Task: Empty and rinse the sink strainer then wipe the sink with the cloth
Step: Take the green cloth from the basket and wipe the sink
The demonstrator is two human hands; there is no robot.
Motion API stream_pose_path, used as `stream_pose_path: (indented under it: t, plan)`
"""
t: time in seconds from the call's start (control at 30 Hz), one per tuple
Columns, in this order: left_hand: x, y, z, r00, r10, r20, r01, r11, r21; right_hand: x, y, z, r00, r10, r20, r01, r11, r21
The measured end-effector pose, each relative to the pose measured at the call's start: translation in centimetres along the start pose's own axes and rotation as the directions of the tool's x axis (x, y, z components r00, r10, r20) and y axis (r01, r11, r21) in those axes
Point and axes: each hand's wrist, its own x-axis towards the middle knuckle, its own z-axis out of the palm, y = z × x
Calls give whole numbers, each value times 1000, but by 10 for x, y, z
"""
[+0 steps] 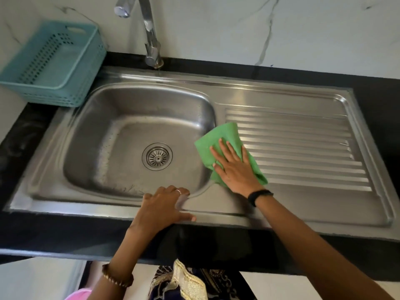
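Right hand (234, 169) lay flat on the green cloth (225, 144), fingers (223, 148) straight and slightly spread, pressing it down where the basin's right rim met the ribbed drainboard (303, 146). Flat palm likely spread pressure for wiping; nothing pinched. Cloth stuck out ahead of and to both sides of those fingers, its left corner hanging over the basin edge. Cloth looked like soft microfibre, crumpled and folded, bright green; wet or dry, cannot tell.

Left hand (166, 204) rested on the near rim of the sink (86, 204), fingers curled loosely over the edge into the basin, thumb along the front lip, holding nothing. Probably bracing the body while the other hand wiped.

Strainer (157, 156) sat seated in the drain, well left of the right-hand fingers and beyond the left-hand ones. It looked clean, no debris visible, so the emptying and rinsing seemed done and wiping was the step in hand. Basin floor showed a pale speckled residue band on its left side, not yet wiped.

1 teal basket (54, 61) stood on the worktop (21, 137) far left; tap (149, 31) behind the basin, no water visible.
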Motion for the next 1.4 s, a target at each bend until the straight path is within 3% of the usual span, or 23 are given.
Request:
stream_pose_path:
  t: [0.07,0.17,0.4,0.6,0.77,0.87,1.03,1.2,1.4]
  plan:
    - [0,8,-2,998,-3,60,8,996,-85,21,6,-6,999,33,-21,-33,999,-37]
    - [2,17,-2,999,31,43,-20,971,-236,55,9,-19,999,33,-4,-33,994,-103]
    - [-17,20,12,984,106,143,-79,980,-181,91,-7,-32,997,-23,74,35,985,-171]
    - [-36,-11,9,990,129,59,-115,973,-202,29,-27,-17,992,-122,18,124,984,-129]
    - [-44,-56,-4,997,81,-14,-82,984,-155,-44,-74,-3,978,-187,94,194,978,-75]
    - [-46,-81,-16,997,62,-47,-68,985,-159,-72,-88,-3,956,-241,168,235,971,52]
    - [-53,-132,-32,991,16,-133,-36,987,-156,-42,-89,-13,886,-389,252,350,918,189]
    - [-74,-189,-37,963,-40,-266,-25,971,-238,-19,-139,0,812,-492,312,414,864,285]
    - [-65,-246,-57,943,-11,-333,-66,974,-219,26,-243,18,835,-503,221,462,861,214]
